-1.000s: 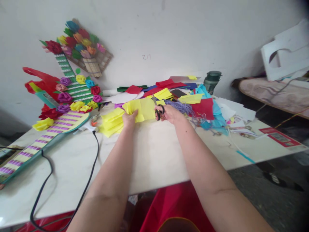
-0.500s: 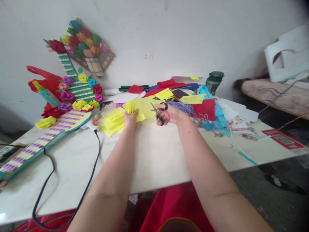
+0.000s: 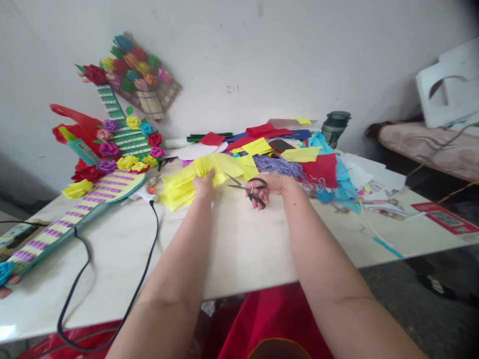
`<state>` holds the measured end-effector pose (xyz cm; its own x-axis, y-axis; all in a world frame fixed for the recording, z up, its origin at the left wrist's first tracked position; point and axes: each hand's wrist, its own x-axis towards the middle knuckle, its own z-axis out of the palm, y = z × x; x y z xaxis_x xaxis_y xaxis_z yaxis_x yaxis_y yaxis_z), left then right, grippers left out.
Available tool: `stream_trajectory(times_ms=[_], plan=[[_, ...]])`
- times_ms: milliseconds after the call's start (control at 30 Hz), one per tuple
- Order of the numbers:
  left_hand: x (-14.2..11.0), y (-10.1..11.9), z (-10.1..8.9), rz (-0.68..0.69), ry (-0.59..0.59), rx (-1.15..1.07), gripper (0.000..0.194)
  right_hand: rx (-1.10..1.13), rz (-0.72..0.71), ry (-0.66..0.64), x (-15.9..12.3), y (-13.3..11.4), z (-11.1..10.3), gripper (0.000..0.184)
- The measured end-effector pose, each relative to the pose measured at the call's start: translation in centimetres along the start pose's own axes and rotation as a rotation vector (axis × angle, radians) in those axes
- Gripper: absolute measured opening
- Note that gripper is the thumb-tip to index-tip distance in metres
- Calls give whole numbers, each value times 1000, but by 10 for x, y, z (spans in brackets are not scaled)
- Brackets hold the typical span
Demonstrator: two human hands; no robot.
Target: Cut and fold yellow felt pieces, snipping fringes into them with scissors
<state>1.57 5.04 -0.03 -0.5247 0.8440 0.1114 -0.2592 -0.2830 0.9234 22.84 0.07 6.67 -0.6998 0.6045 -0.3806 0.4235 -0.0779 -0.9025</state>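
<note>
Yellow crepe paper (image 3: 179, 187) lies in folds at the middle of the table, its far end stretching right toward a purple thread heap. My left hand (image 3: 204, 182) is closed on it, bunching the paper between thumb and fingers. In my right hand (image 3: 264, 188) are black-handled scissors (image 3: 258, 183), fingers through the loops. Their blades are apart and point left, just on the near side of the paper's edge. I cannot tell whether the blades touch the paper.
Behind the hands lie coloured paper sheets (image 3: 269, 130), purple thread (image 3: 279, 167) and a dark green bottle (image 3: 335, 127). Decorated flower panels (image 3: 127, 139) stand on the left. A glue gun (image 3: 144, 192) with a black cord (image 3: 149, 254) lies left of my left hand.
The scissors have come down off the yellow paper toward me, blades still apart. The paper's right part now bows upward. My left hand keeps its hold, and the view has shifted slightly.
</note>
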Motion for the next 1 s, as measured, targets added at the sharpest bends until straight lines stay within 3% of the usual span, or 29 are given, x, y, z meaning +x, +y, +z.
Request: stream_trajectory(times_ms=[333,633,833,1000], plan=[[-2,-2,4,39,52,24,31,132,-175,123,25,0,15,45],[-9,2,8,2,94,-61,37,163,-144,217,27,-5,23,45],[-4,-2,7,12,164,12,39,184,-138,250,29,-4,22,46],[-1,-4,5,31,155,35,40,182,-171,258,31,-1,20,43]])
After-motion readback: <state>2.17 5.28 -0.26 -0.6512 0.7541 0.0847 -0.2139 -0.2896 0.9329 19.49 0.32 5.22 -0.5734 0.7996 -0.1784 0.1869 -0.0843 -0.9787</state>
